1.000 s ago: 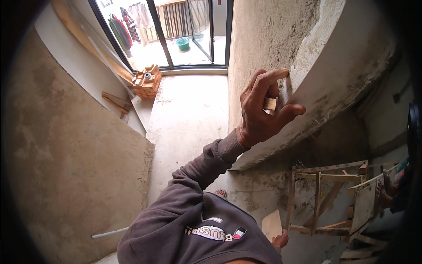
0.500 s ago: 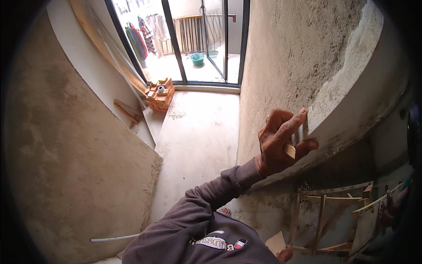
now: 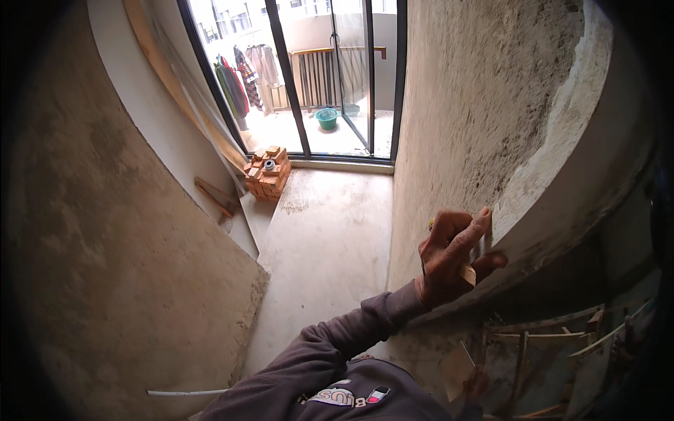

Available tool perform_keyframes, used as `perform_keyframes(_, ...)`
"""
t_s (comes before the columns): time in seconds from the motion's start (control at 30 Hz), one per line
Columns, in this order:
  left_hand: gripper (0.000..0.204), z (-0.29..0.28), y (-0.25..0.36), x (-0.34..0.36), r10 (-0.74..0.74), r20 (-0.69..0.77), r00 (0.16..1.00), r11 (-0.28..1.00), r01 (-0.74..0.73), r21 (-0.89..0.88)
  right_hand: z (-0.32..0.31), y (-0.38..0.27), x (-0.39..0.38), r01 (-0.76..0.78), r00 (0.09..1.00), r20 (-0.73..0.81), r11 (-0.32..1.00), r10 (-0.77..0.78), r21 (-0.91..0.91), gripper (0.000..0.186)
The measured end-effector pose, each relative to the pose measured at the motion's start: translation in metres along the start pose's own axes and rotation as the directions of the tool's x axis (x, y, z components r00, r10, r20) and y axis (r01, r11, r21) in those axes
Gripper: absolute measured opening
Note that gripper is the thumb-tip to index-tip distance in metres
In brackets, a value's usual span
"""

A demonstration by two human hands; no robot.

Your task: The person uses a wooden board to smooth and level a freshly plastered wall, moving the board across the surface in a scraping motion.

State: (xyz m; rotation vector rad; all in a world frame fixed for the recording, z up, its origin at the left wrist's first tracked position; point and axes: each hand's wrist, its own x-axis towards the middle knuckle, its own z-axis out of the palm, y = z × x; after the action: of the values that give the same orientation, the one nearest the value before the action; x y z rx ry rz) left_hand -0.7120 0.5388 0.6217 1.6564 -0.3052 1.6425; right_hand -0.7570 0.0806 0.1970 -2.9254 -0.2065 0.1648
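Observation:
My left arm, in a dark sleeve, reaches across to the plastered wall [image 3: 470,112] on the right. My left hand [image 3: 449,256] is closed around a pale wooden handle [image 3: 468,274]; whatever the handle belongs to is hidden behind the fingers. My index finger stretches up to the wall's pale edge strip [image 3: 526,172], and my thumb points toward the lower part of that edge. Low at the right, in shadow, my right hand [image 3: 476,382] grips a thin flat board [image 3: 458,362], held tilted. The plaster is rough and patchy beside a smoother, lighter border.
A wooden frame [image 3: 523,358] stands in the dark lower right. Another plastered wall [image 3: 154,231] curves along the left. Stacked bricks [image 3: 267,184] sit by the glass door [image 3: 298,126]. Beyond it are a green basin [image 3: 326,118] and hanging clothes [image 3: 239,81]. A white pipe [image 3: 186,392] projects low left.
The view has shifted, so the doorway and bricks appear lower and slightly rightward. My left hand stays at the wall edge. The board in my right hand has moved up and right and changed tilt.

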Motion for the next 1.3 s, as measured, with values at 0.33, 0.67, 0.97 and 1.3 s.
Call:
perform_keyframes(0.33,0.061,0.002,0.003,0.0,-0.035,-0.006,0.999,0.999,0.035,-0.011,0.001,-0.03,0.041,-0.087,0.98,-0.174,0.993,0.1,0.082,0.05)
perform_keyframes(0.67,0.056,-0.001,-0.003,-0.005,0.027,-0.052,0.998,0.999,-0.026,0.03,-0.054,-0.073,0.071,-0.074,0.987,-0.091,0.871,0.134,0.485,0.036)
perform_keyframes(0.97,0.033,0.004,-0.002,-0.017,0.012,-0.11,0.994,0.927,0.03,0.374,-0.029,-0.051,0.102,0.094,0.933,-0.359,0.949,0.022,0.301,0.028)
perform_keyframes(1.3,0.058,-0.001,-0.01,-0.015,0.197,0.049,0.979,0.647,-0.168,0.744,-0.008,-0.036,0.097,-0.115,0.958,-0.212,0.937,0.192,0.329,0.027)
